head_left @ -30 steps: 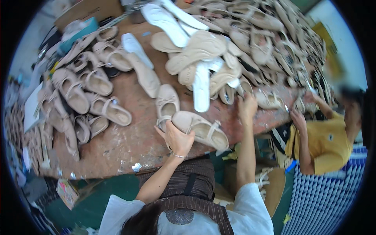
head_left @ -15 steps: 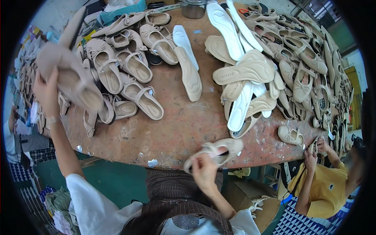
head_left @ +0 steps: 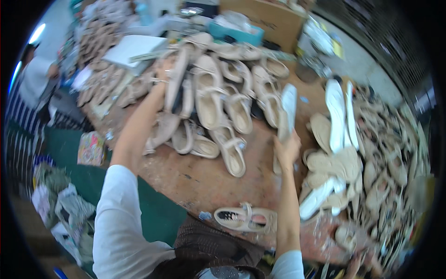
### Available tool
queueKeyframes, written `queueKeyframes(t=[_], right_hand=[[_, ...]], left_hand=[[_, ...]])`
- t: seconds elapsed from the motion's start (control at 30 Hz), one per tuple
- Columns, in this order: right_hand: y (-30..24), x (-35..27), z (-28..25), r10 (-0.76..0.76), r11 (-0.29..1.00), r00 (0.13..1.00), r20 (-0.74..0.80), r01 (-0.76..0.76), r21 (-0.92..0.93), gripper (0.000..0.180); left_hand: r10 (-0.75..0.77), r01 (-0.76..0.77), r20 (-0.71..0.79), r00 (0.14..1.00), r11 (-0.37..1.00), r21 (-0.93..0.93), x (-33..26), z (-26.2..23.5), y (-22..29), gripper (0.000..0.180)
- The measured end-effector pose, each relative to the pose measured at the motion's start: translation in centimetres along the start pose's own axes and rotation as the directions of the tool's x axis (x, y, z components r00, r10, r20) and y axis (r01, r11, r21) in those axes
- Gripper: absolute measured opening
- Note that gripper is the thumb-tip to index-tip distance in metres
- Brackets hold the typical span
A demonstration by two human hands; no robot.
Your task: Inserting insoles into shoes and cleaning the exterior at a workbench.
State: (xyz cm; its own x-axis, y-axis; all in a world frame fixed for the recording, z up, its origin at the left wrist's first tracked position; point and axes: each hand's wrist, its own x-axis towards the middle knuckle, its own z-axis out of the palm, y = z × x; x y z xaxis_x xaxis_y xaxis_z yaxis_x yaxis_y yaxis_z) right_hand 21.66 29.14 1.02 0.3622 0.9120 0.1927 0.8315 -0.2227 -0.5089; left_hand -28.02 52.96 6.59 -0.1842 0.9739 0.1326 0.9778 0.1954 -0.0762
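Observation:
At the left end of a stack of beige strap shoes, my left hand (head_left: pixel 163 69) is closed on a beige shoe (head_left: pixel 176 86) tilted on its side; the shoe partly hides the fingers. My right hand (head_left: pixel 288 148) is closed around a beige insole (head_left: pixel 280 124), which lies against a white insole (head_left: pixel 289 104) at the middle of the table. Near the front edge, left of my right forearm, one beige strap shoe (head_left: pixel 245 218) lies with its dark patterned inside showing. Finished-looking shoes with insoles, such as this strap shoe (head_left: pixel 207 93), stand between my hands.
Loose beige and white insoles (head_left: pixel 332 165) are piled right of my right hand, beside a large heap of shoes (head_left: pixel 390 162). A blue box (head_left: pixel 237 35) and a cardboard box (head_left: pixel 265 21) stand at the back. Another person (head_left: pixel 39 81) is at the far left.
My view has swung left. The shoe at the front edge has left my right hand, which has reached forward to the insole. My left hand has brought its shoe to the stack.

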Motion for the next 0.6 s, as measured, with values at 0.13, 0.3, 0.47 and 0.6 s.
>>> queueKeyframes(t=[0.13,0.3,0.47,0.6], right_hand=[[5.6,0.2,0.6,0.131,0.882,0.991,0.002,-0.117,0.456,0.039],[0.9,-5.1,-7.8,0.224,0.452,0.933,0.281,-0.355,0.819,0.034],[-2.8,-11.3,-12.5,-0.092,0.231,0.863,0.497,-0.468,0.853,0.037],[-1.3,-13.9,-15.3,0.032,0.326,0.914,0.405,-0.393,0.86,0.034]], left_hand=[[0.243,-0.345,-0.246,0.938,0.699,-0.627,-6.1,-4.7,1.3,0.056],[-0.172,-0.493,-0.643,0.746,0.507,-0.708,-25.6,-13.7,10.3,0.028],[0.386,-0.033,-0.038,0.922,-0.019,-0.999,-36.5,-9.5,22.8,0.044],[0.666,0.232,0.068,0.743,-0.16,-0.959,-39.4,-10.8,24.8,0.026]])
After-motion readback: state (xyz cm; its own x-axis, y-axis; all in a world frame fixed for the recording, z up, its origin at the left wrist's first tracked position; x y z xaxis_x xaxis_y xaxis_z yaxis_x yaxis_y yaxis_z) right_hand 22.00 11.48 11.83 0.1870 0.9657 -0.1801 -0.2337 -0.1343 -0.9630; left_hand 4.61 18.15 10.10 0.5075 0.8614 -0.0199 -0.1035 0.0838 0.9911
